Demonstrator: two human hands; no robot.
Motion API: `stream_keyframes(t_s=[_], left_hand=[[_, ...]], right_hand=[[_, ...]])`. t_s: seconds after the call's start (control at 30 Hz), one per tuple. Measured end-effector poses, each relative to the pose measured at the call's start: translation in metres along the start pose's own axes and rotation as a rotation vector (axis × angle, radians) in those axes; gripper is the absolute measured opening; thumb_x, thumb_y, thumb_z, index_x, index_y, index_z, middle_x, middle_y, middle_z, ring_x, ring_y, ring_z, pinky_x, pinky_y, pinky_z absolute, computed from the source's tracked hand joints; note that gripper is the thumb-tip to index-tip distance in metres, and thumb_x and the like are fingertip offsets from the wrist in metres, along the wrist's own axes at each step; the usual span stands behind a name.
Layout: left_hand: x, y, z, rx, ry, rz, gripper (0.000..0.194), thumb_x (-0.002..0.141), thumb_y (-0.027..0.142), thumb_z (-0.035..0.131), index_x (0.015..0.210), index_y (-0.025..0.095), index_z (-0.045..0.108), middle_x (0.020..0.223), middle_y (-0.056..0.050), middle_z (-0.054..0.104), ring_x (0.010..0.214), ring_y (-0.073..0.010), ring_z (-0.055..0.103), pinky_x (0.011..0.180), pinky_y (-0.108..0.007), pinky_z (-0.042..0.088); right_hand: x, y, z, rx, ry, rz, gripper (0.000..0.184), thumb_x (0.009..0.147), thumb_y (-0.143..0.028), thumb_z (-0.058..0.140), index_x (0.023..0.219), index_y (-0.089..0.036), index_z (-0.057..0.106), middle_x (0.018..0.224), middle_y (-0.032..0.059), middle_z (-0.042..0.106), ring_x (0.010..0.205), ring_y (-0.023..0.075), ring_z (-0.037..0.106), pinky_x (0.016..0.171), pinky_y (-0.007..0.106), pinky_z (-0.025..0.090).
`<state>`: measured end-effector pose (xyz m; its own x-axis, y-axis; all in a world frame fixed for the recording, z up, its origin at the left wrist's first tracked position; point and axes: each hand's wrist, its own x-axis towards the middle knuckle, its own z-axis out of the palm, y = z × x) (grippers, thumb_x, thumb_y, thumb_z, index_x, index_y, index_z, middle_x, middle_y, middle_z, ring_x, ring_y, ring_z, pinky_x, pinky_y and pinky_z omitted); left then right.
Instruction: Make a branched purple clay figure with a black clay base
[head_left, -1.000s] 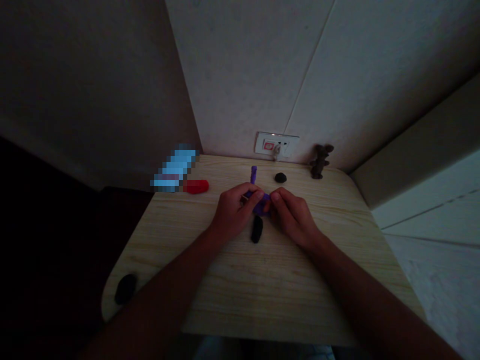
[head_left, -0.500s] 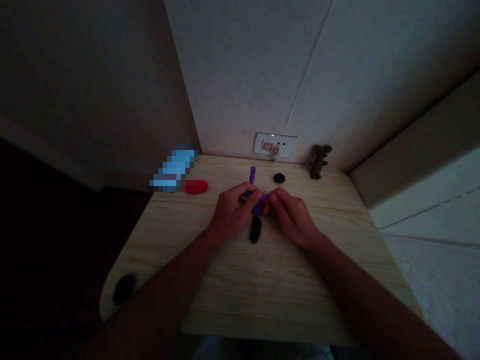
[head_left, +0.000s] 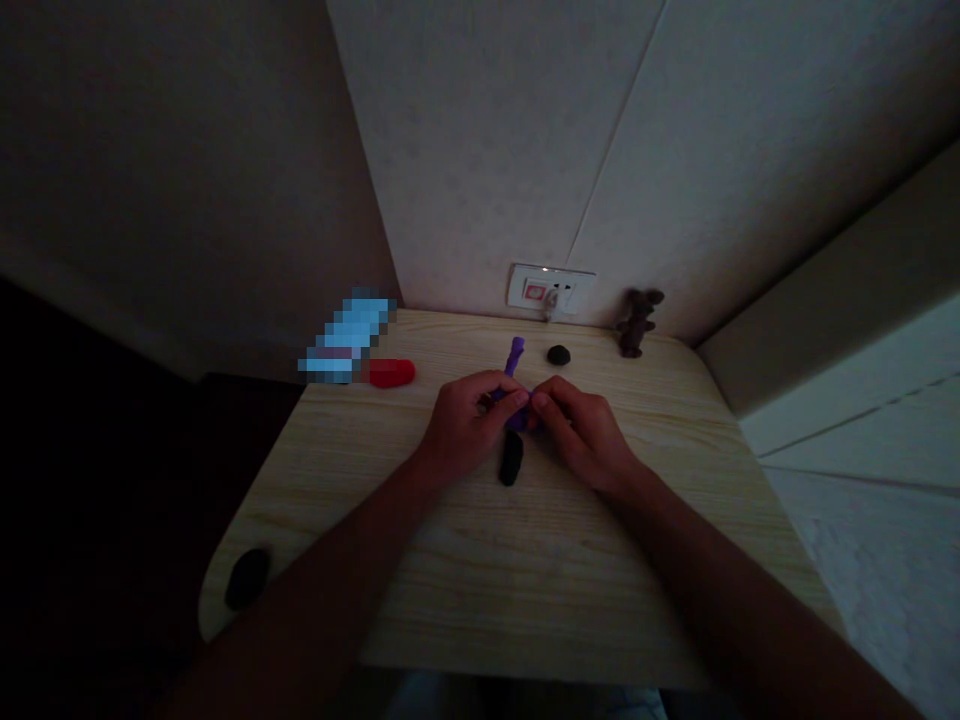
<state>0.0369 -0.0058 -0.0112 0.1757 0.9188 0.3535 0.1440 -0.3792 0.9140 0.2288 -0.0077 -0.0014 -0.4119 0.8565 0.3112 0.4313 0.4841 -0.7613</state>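
- Centrally, the left grip (head_left: 474, 420) and right grip (head_left: 581, 425) pinch the purple piece (head_left: 516, 421) over the surface (head_left: 450, 570), presumably for fine control; its stem (head_left: 515, 356) projects away, unobstructed.
- Just nearer the wearer, a black oblong (head_left: 511, 459) lies, seemingly within easy reach.
- Farther out, the red piece (head_left: 392, 374), black lump (head_left: 559, 355) and upright brown figure (head_left: 637, 325) sit apart.

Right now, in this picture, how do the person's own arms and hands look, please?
Both forearms are bare, no sleeves in view. The left hand and right hand wear no gloves; no watch or bracelet shows. Dim light hides whether the fingers carry rings.
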Motion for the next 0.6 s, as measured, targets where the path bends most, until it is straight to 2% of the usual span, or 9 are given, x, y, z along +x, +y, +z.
stream_keyframes(t_s=[0.23,0.43,0.6], left_hand=[[0.0001,-0.0013,-0.0014,0.049,-0.041,-0.019,0.019,0.097,0.031,0.068,0.084,0.019,0.075,0.079,0.000,0.075,0.074,-0.0150,0.069,0.072,-0.026,0.051],[0.0013,-0.0063,-0.0016,-0.002,-0.023,-0.035,0.018,0.095,0.035,0.071,0.087,0.020,0.077,0.083,0.000,0.077,0.077,-0.0152,0.070,0.072,-0.026,0.052],[0.0014,-0.0052,-0.0014,0.009,-0.035,-0.056,0.017,0.094,0.035,0.072,0.087,0.020,0.078,0.083,-0.001,0.078,0.077,-0.0165,0.072,0.073,-0.028,0.054]], right_hand=[[0.0005,0.0001,-0.0057,-0.052,-0.043,-0.003,0.032,0.111,-0.038,0.043,0.088,-0.022,0.058,0.075,0.0012,0.066,0.066,0.0167,0.060,0.066,0.029,0.045],[-0.0013,-0.0004,-0.0095,-0.064,0.025,-0.004,0.024,0.110,-0.038,0.044,0.096,-0.022,0.057,0.077,0.0009,0.066,0.064,0.0161,0.058,0.062,0.029,0.043],[-0.0007,0.0014,-0.0070,-0.097,0.045,-0.042,0.020,0.109,-0.034,0.047,0.098,-0.022,0.058,0.080,0.0025,0.069,0.066,0.0163,0.061,0.063,0.029,0.045]])
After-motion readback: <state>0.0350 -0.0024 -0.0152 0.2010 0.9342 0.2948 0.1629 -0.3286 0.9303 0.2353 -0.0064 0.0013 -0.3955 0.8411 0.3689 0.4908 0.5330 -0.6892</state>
